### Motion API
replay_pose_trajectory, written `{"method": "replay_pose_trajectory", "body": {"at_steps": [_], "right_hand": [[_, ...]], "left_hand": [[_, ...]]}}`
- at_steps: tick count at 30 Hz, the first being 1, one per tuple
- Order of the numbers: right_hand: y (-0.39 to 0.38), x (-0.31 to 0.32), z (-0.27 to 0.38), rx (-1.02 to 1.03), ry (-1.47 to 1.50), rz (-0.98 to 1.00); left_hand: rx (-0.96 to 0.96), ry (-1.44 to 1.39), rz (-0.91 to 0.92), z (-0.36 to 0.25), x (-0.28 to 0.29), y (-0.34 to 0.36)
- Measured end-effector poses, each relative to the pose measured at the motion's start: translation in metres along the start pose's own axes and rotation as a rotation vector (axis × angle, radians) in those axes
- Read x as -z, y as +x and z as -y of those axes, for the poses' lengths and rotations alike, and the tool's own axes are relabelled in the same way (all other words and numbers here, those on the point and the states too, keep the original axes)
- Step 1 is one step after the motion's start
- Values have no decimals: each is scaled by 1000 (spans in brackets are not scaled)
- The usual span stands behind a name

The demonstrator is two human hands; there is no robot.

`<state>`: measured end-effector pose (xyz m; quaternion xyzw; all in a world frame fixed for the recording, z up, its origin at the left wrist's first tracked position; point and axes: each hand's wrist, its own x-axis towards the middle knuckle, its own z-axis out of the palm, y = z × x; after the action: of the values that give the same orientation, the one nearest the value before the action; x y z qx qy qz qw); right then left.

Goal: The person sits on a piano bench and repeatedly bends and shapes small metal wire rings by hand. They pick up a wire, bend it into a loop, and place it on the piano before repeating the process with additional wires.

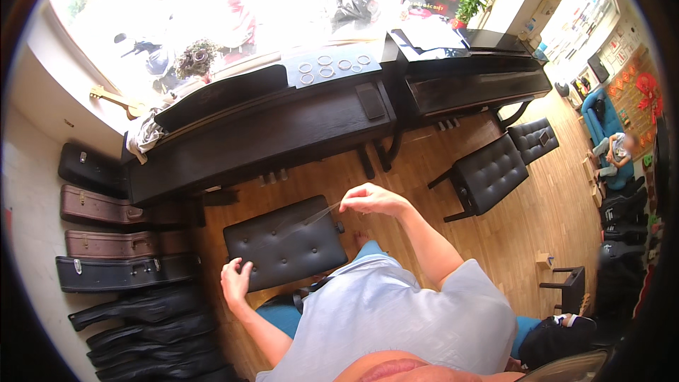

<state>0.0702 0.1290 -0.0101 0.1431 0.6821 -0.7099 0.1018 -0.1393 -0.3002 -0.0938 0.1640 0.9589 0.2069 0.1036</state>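
Note:
My right hand [373,199] is raised over the far right corner of the black padded bench [286,244], fingertips pinched together. From them a thin, clear strand [311,218] slants down to the left across the seat; its far end is too faint to follow. By the bench's near left corner is my left hand [235,281], with thumb and fingers apart and nothing visible between them. Several pale coiled rings [326,71] lie on a grey-blue sheet [361,58] on top of the black piano [276,117].
A dark flat device [369,101] rests on the piano lid. Instrument cases [127,272] are stacked along the left wall. To the right stand another piano [474,88] and a second black bench [489,175]. A person [614,155] sits at the far right.

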Motion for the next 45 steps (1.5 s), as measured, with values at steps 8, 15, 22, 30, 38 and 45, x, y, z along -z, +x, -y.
{"method": "replay_pose_trajectory", "body": {"at_steps": [8,15,22,30,38,45], "right_hand": [[65,-98,-23,127,-277,246],[37,-71,8,82,-226,163],[22,-71,-12,8,752,661],[34,-85,18,262,1168,209],[37,-113,30,517,130,-319],[34,-97,7,458,-326,-203]], "left_hand": [[-351,-614,280,-197,12,-35],[-182,-741,180,-164,17,-29],[-210,-977,186,-138,17,-20],[-197,-887,144,-173,-4,-33],[-506,-580,177,-202,-2,-56],[-460,-556,295,-188,41,-51]]}}
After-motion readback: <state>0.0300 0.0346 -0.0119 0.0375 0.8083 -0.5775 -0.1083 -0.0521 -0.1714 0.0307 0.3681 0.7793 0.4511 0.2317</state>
